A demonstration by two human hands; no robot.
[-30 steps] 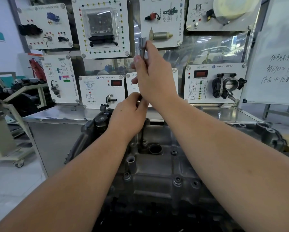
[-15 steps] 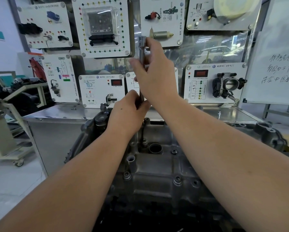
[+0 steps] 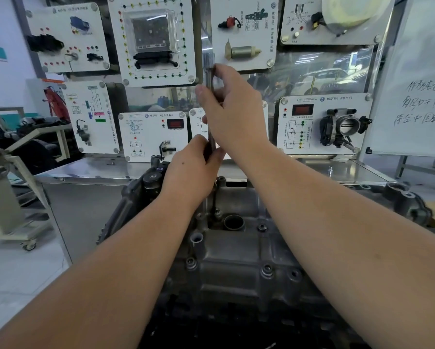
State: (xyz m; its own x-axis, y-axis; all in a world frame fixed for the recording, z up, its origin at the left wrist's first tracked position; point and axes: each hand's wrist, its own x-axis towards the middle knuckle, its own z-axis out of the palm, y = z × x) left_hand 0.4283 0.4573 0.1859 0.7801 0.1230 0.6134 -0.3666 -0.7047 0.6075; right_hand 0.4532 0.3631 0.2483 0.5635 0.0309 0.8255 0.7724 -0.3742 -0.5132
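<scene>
Both bare arms stretched forward. The right hand (image 3: 234, 114) sat above the left hand (image 3: 193, 170) — fingers of each curled in a grip.

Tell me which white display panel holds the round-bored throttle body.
The lower right panel, beside the whiteboard; only it carries that metal throttle body.

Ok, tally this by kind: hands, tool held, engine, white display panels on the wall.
Hands, left hand and right hand: 2
Tool, socket bar gripped by both: 1
Engine under them: 1
White display panels: 8
Total: 12
</scene>
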